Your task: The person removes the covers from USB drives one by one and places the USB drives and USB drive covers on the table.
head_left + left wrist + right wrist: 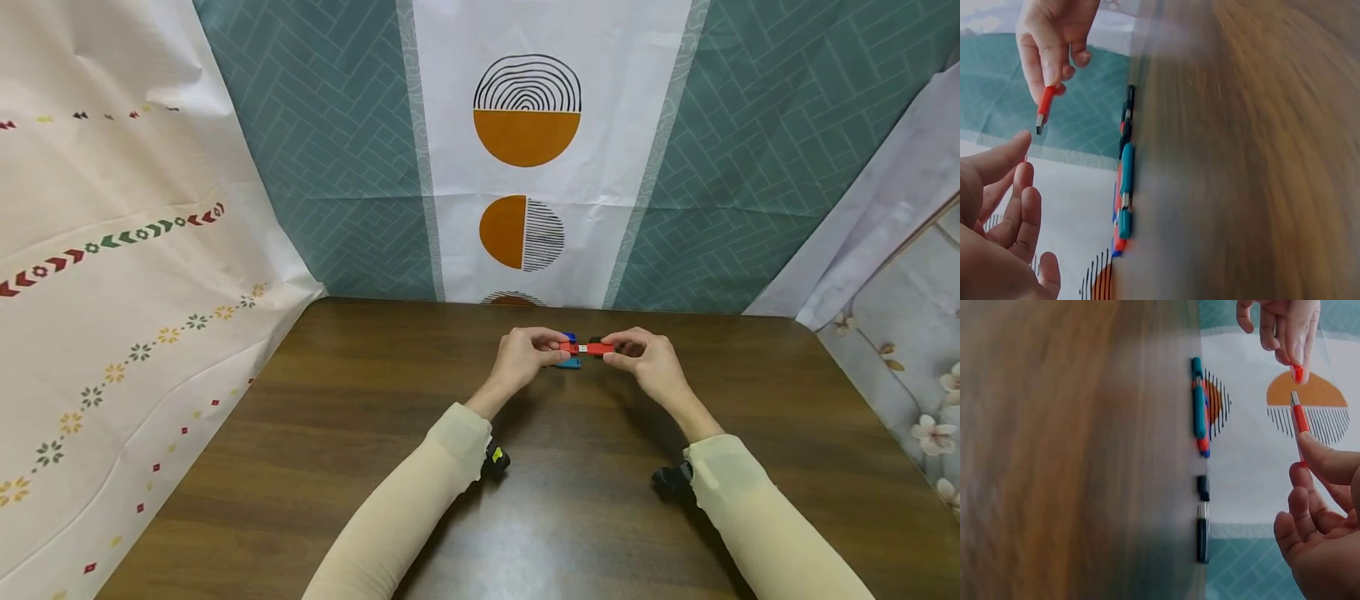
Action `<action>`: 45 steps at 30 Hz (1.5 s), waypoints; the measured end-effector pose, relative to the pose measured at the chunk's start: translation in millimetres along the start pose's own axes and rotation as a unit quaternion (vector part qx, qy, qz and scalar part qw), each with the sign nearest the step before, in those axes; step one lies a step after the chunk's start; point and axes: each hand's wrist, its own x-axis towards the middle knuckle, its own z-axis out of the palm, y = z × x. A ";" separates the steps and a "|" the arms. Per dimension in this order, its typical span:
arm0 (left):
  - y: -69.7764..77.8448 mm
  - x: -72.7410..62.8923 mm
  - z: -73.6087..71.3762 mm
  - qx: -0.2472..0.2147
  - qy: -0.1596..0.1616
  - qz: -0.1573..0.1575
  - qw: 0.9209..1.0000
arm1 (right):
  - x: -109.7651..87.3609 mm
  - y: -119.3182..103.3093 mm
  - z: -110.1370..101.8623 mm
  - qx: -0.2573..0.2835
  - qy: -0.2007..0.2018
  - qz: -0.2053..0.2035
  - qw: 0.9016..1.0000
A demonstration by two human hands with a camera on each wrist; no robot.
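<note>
My right hand pinches a red USB flash drive between thumb and fingers, its bare metal plug pointing at the left hand. Opposite it, my left hand pinches a small red cap. A short gap separates plug and cap in the right wrist view. Both hands are held above the table near its back edge. In the left wrist view, the left hand's thumb and fingers mostly hide the cap.
Behind the hands, a teal flash drive lies on the wooden table, with red and blue pieces partly hidden beyond it. A black flash drive lies apart, near its black cap. A patterned cloth hangs behind the table.
</note>
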 end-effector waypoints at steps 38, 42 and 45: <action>14.7 27.3 67.6 0.273 -0.024 -0.024 0.962 | 6.5 49.2 -40.2 -0.011 -0.102 0.121 0.987; 13.8 29.8 73.2 0.305 -0.018 -0.023 0.952 | 9.1 50.6 -39.5 -0.025 -0.109 0.114 0.987; 13.8 31.6 76.5 0.318 -0.020 -0.016 0.948 | 11.2 52.5 -38.8 -0.034 -0.111 0.113 0.987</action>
